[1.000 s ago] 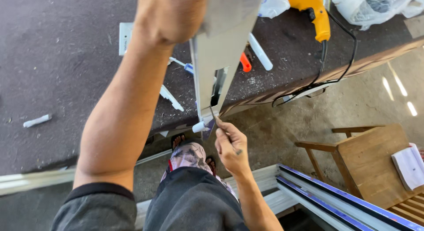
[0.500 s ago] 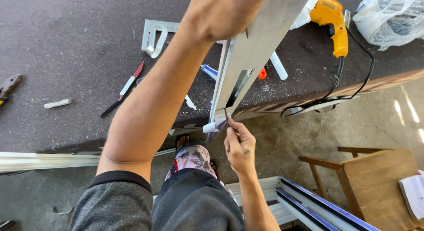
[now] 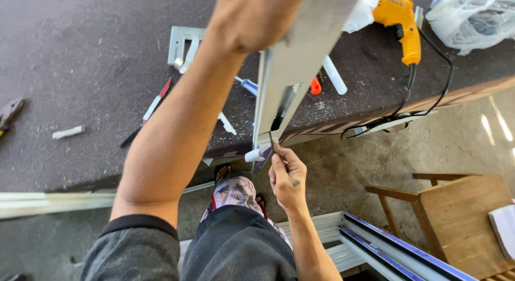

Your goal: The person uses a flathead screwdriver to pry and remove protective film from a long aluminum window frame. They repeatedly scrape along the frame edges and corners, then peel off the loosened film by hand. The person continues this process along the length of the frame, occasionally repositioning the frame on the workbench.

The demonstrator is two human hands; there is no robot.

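Left hand point(image 3: 257, 15) grips the upper end of a long aluminium profile point(image 3: 292, 79), held tilted above the near edge of the dark surface point(image 3: 80, 71). Right hand point(image 3: 287, 176) pinches the profile's lower end. A yellow drill point(image 3: 399, 23) lies near the surface's far right corner.

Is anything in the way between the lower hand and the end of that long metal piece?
Nothing visible. The right hand already has its fingertips at the lower end of the metal profile, while the left hand grips it higher up.
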